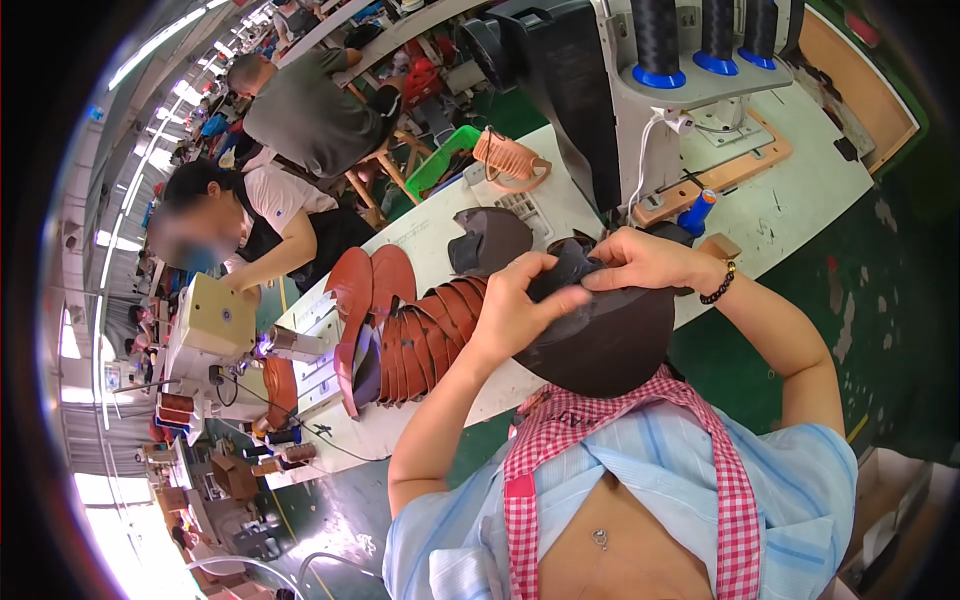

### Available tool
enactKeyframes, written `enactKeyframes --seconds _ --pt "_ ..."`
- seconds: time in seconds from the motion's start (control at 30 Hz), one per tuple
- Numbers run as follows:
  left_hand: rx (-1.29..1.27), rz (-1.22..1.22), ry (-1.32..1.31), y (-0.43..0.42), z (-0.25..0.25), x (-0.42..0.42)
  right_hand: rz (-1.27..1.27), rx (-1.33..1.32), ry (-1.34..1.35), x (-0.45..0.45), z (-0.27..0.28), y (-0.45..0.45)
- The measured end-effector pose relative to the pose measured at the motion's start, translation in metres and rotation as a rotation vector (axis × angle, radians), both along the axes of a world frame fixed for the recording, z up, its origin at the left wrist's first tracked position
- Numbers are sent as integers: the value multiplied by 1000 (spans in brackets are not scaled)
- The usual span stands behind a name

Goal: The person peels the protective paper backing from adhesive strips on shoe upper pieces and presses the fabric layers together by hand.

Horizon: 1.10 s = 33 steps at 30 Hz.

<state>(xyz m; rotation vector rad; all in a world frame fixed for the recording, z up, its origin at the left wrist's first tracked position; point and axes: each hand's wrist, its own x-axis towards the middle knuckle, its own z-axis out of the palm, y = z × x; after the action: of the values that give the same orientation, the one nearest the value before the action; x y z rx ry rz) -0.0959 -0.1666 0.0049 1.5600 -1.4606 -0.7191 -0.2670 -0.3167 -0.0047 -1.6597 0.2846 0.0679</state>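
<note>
A dark brown leather piece [610, 345] with a wide, rounded lower edge is held up in front of my chest. My left hand [520, 305] grips its upper left side, thumb stretched across the surface and fingers bent over the top. From the right, my right hand [645, 262] pinches the folded upper part, thumb and fingers close to the left fingertips. What lies under the fingers is partly hidden. Left of my hands, a row of overlapping reddish-brown leather pieces [430, 335] lies on the white table [465, 410]. Another dark leather piece [495, 240] rests just beyond my left hand.
Black thread cones [655, 45] stand on the machine ahead, with a blue spool [697, 213] near my right hand. A tan leather bundle [512, 160] and a green crate [442, 162] are farther back. Left, a co-worker [285, 215] sits by a cream sewing machine [215, 315].
</note>
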Motion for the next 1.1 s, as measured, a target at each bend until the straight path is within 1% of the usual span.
enactKeyframes --seconds 0.03,0.13,0.17,0.23,0.27,0.37,0.47,0.53,0.57,0.63,0.67,0.73,0.77,0.87,0.9,1.0,1.1 --pt "-9 -21 -38 1 2 -1 -4 -50 19 1 0 0" --pt "-86 -3 -235 -3 5 2 58 16 -64 3 -4 0" --pt "-13 -41 -197 -3 12 4 102 -44 -42 3 -1 -1" --pt "55 -50 -120 -3 24 3 188 -163 2 2 14 -5" --pt "90 -56 -82 -3 26 3 203 -137 9 1 21 -5" --pt "28 -142 120 -8 14 8 248 -76 19 -1 33 -6" --pt "137 -194 321 -8 22 6 280 -44 6 -2 37 -8" --pt "140 -198 363 -9 22 6 269 6 -6 -3 41 -7" --pt "141 -200 383 -9 21 6 274 -25 -19 -3 39 -8" --pt "174 -184 329 -7 25 6 282 -84 -46 -3 34 -10" --pt "190 -176 302 -6 27 6 267 -115 -16 -3 36 -10" --pt "200 -192 329 -3 29 3 238 -176 43 -2 44 -9" --pt "206 -200 342 -1 30 2 237 -200 28 -1 43 -8" --pt "109 -95 17 3 30 -4 220 -245 4 1 39 -6" --pt "62 -45 -17 3 29 -7 207 -243 12 2 38 -5" --pt "86 -64 -174 3 32 -4 222 -278 22 3 40 -5" --pt "129 -66 -66 3 37 -6 259 -288 15 4 41 -6"
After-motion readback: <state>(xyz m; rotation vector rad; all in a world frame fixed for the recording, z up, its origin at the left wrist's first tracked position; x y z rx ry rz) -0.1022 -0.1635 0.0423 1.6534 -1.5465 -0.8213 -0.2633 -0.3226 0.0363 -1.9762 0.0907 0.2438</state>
